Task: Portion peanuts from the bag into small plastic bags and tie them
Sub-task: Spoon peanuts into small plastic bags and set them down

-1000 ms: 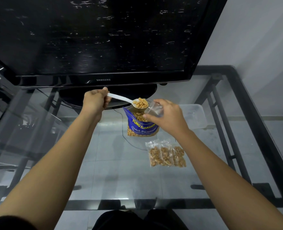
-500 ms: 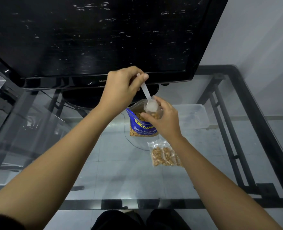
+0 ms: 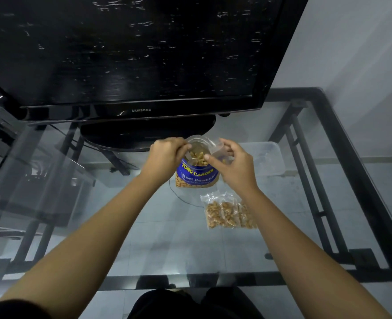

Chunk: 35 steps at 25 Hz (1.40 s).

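A blue peanut bag (image 3: 197, 174) stands open on the glass table (image 3: 167, 238), peanuts showing at its mouth. My left hand (image 3: 167, 155) grips a white plastic spoon (image 3: 188, 157) whose bowl dips into the bag's mouth. My right hand (image 3: 234, 166) pinches a small clear plastic bag (image 3: 221, 151) just right of the big bag's mouth; a few peanuts show inside it. Several filled small bags (image 3: 227, 211) lie flat on the glass to the right of the peanut bag.
A large black TV (image 3: 132, 54) on its stand (image 3: 149, 134) fills the back of the table, right behind my hands. A clear plastic container (image 3: 269, 157) sits at the right. The table's black frame (image 3: 342, 157) runs along the right edge.
My left hand came down from above the small bag and put the spoon into the peanut bag. The spoonful from a second ago is gone from the spoon. My right hand stayed nearly in place.
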Each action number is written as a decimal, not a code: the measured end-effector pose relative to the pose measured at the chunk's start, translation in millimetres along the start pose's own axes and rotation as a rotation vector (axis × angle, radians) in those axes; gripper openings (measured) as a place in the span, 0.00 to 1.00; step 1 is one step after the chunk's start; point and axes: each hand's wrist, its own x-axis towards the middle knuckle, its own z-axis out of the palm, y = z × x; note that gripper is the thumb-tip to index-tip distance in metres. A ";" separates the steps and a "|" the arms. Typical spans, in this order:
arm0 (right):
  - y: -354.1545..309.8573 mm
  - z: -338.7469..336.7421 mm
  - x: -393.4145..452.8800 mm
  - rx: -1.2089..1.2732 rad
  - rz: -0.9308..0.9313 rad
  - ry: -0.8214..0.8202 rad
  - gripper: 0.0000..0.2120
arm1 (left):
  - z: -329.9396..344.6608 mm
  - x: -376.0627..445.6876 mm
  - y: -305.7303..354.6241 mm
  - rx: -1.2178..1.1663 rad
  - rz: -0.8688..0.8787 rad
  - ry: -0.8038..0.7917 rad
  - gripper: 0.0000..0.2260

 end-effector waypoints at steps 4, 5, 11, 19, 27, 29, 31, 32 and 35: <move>4.0 -1.1 0.2 -0.024 0.012 -0.033 0.30 | -0.9 10.0 4.2 -0.058 -0.186 0.131 0.12; 3.8 -2.4 0.2 -0.028 0.016 -0.041 0.30 | -2.0 12.4 5.8 -0.042 -0.181 0.153 0.11; 0.1 -6.7 -0.8 -0.016 0.042 -0.065 0.29 | 10.6 13.2 3.9 -0.117 -0.389 0.106 0.12; 2.5 -11.9 -1.8 -0.034 0.081 -0.084 0.29 | 12.2 1.9 -0.8 -0.341 -0.585 0.188 0.12; 3.8 -11.6 0.7 0.000 0.110 -0.104 0.29 | 15.1 3.2 9.7 -0.509 -0.678 0.209 0.10; 3.3 -12.8 1.2 0.028 0.127 -0.102 0.28 | 16.6 4.8 10.8 -0.635 -0.752 0.192 0.10; 1.9 -14.9 1.2 0.082 0.140 -0.099 0.27 | 16.9 6.5 9.5 -0.778 -0.834 0.214 0.09; 1.3 -16.3 1.2 0.110 0.141 -0.092 0.27 | 16.0 7.0 7.4 -0.812 -0.862 0.233 0.09; -1.4 -20.9 2.4 0.090 0.114 -0.053 0.26 | 9.6 7.8 -6.9 -0.859 -0.912 0.272 0.09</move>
